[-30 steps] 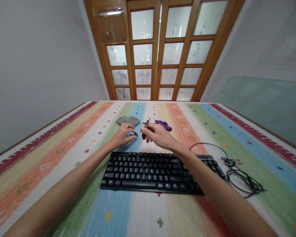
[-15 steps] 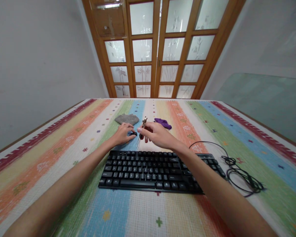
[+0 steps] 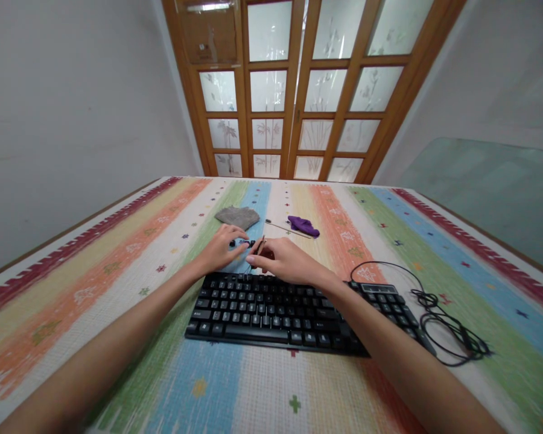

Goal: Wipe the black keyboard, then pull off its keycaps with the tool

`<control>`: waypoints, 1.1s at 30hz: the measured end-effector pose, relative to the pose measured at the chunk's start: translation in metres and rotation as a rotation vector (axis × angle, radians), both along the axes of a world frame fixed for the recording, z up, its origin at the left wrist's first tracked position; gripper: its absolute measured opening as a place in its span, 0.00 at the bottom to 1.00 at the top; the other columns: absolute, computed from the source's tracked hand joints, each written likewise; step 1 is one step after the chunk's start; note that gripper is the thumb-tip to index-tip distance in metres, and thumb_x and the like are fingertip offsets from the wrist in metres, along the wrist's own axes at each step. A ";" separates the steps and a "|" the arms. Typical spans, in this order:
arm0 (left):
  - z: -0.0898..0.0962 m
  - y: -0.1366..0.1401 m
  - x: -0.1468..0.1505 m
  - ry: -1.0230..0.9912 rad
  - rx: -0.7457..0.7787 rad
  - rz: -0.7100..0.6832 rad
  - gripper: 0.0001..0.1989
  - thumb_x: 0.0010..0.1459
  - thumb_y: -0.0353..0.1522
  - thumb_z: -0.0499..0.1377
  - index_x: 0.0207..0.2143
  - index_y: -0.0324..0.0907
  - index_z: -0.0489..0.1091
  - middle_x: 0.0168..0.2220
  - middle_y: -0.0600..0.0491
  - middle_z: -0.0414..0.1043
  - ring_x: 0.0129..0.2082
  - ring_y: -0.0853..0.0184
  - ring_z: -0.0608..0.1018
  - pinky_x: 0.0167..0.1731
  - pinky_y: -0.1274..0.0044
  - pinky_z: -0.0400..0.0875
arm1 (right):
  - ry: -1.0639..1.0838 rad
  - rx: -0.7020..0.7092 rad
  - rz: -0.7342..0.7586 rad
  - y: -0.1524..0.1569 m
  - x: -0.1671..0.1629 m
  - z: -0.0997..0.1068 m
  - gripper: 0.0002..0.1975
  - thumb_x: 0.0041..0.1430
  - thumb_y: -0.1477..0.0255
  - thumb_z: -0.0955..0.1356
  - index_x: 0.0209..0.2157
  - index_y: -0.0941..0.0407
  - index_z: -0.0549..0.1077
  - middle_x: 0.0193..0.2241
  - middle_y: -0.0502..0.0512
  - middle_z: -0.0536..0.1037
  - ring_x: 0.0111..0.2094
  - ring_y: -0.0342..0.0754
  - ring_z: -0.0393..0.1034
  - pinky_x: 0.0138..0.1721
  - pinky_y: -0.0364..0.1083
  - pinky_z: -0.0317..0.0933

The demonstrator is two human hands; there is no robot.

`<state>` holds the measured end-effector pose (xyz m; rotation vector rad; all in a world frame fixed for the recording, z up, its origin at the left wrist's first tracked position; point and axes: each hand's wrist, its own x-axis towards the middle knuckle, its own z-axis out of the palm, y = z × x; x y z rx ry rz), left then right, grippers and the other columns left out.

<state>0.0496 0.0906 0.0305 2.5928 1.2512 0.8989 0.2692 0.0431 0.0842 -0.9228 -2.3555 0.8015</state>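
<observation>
A black keyboard (image 3: 257, 310) lies across the striped cloth in front of me. My right hand (image 3: 280, 259) is closed on a slim keycap puller (image 3: 261, 244), whose thin wires point down at the keyboard's top row near its left end. Fingers hide much of its body. Just left of it, my left hand (image 3: 224, 247) rests low over the cloth, thumb and fingers apart. Small black pieces, apparently keycaps (image 3: 232, 243), lie by its fingers. Whether it touches them I cannot tell.
Beyond my hands lie a grey cloth (image 3: 237, 216) and a purple cloth (image 3: 303, 226). A thin stick with a dark tip (image 3: 289, 229) lies beside the purple one. The keyboard's coiled cable (image 3: 452, 337) sits at the right. Wood-framed glass doors (image 3: 271, 90) stand behind the table.
My right hand has lowered the keycap puller toward the keyboard's top row. My left thumb and fingers have opened away from the small black pieces. The thin stick now shows more fully.
</observation>
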 end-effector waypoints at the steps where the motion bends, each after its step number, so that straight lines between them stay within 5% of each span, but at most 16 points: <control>1: 0.002 -0.008 -0.001 -0.019 -0.013 -0.012 0.10 0.63 0.37 0.56 0.40 0.43 0.74 0.43 0.49 0.76 0.46 0.59 0.74 0.51 0.66 0.66 | -0.005 0.010 0.002 -0.001 -0.001 -0.001 0.14 0.66 0.68 0.66 0.27 0.59 0.74 0.24 0.51 0.77 0.26 0.43 0.69 0.28 0.42 0.55; 7: -0.004 -0.048 -0.008 -0.047 -0.158 -0.038 0.10 0.65 0.36 0.54 0.40 0.43 0.74 0.38 0.52 0.77 0.39 0.63 0.77 0.44 0.70 0.70 | 0.027 -0.019 -0.075 0.000 -0.007 -0.012 0.12 0.64 0.65 0.69 0.33 0.60 0.76 0.24 0.53 0.78 0.27 0.45 0.71 0.28 0.42 0.56; 13: -0.013 -0.057 -0.009 -0.157 -0.222 0.028 0.10 0.64 0.33 0.54 0.40 0.43 0.75 0.39 0.51 0.78 0.38 0.63 0.77 0.41 0.71 0.70 | 0.127 -0.202 -0.068 0.008 -0.010 -0.028 0.14 0.67 0.64 0.66 0.35 0.60 0.75 0.28 0.56 0.80 0.29 0.46 0.75 0.31 0.42 0.62; 20: -0.014 -0.056 -0.010 -0.201 -0.221 0.005 0.10 0.62 0.35 0.54 0.33 0.42 0.72 0.34 0.53 0.76 0.34 0.64 0.75 0.38 0.74 0.69 | -0.089 0.196 -0.042 -0.016 -0.034 -0.021 0.10 0.66 0.66 0.67 0.34 0.58 0.72 0.30 0.57 0.78 0.31 0.48 0.71 0.34 0.45 0.57; 24: -0.019 -0.055 -0.012 -0.214 -0.203 0.001 0.10 0.60 0.34 0.53 0.30 0.42 0.71 0.32 0.52 0.75 0.35 0.63 0.76 0.39 0.72 0.70 | -0.155 0.280 -0.076 -0.015 -0.046 -0.022 0.11 0.69 0.65 0.64 0.37 0.58 0.72 0.34 0.60 0.79 0.35 0.51 0.72 0.36 0.46 0.58; 28: -0.018 -0.056 -0.011 -0.201 -0.242 0.011 0.10 0.61 0.33 0.53 0.36 0.42 0.74 0.38 0.51 0.79 0.39 0.62 0.78 0.44 0.71 0.70 | -0.090 0.093 -0.207 0.007 -0.045 -0.027 0.13 0.69 0.67 0.63 0.32 0.58 0.71 0.29 0.58 0.79 0.31 0.49 0.73 0.35 0.45 0.59; 33: -0.014 -0.059 -0.010 -0.184 -0.255 0.015 0.11 0.62 0.32 0.54 0.38 0.42 0.76 0.39 0.51 0.80 0.39 0.62 0.79 0.45 0.70 0.71 | 0.023 -0.254 -0.192 0.028 -0.038 -0.033 0.20 0.70 0.66 0.61 0.24 0.58 0.69 0.21 0.52 0.77 0.21 0.42 0.70 0.26 0.41 0.61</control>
